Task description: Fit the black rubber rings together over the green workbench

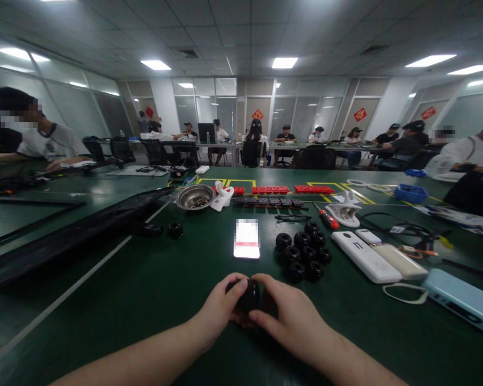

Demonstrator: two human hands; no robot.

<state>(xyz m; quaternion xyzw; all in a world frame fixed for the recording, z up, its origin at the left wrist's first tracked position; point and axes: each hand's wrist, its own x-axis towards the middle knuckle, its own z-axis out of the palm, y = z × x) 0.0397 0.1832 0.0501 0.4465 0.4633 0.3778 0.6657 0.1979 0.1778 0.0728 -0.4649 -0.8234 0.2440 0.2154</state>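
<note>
Green bench (145,284) filled the foreground. Short of the phone (247,238) sat a rounded black part (250,295), no long axis evident, left grip (220,304) clamped on it. Right grip (292,308), nearer the wheels (301,239), curved round its right side; whether it pressed, I couldn't tell.

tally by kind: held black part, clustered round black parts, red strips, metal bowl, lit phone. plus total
Held black part: 1
Clustered black parts: 9 visible
Red strips: 3
Metal bowl: 1
Lit phone: 1
Total: 15
</note>
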